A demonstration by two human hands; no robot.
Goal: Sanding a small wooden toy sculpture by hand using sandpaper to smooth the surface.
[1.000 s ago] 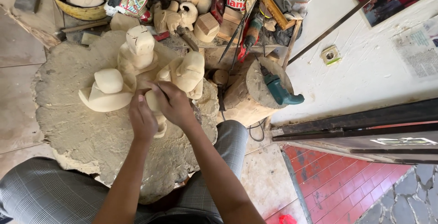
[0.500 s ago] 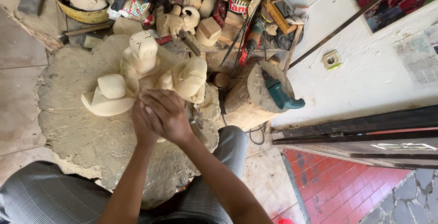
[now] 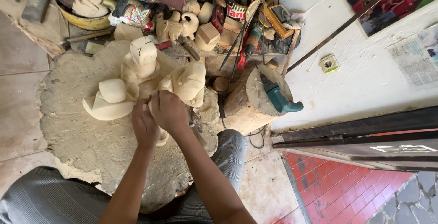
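Observation:
My left hand [image 3: 144, 127] and my right hand [image 3: 169, 111] are pressed together over a small pale wooden carving [image 3: 162, 137]. Both are closed on it, and only its lower edge shows beneath them. They work on a big rough wooden slab [image 3: 86, 137] that rests over my lap. Just beyond my hands stand unfinished pale carvings: a hat-shaped piece [image 3: 108, 100], a tall figure [image 3: 140, 61] and a rounded figure [image 3: 188, 83]. Whether a tool is in my fingers is hidden.
A log stump [image 3: 248, 103] with a teal power tool [image 3: 279, 98] stands to the right. Beyond it lies a heap of small carvings, blocks and hand tools [image 3: 237, 28], and a yellow bowl [image 3: 89, 21] of pieces at top left. A white wall [image 3: 365, 73] and a dark door frame [image 3: 356, 133] lie right.
My right hand has closed in over my left, so both now bunch together on the small carving. The view has shifted slightly; the carvings have not moved.

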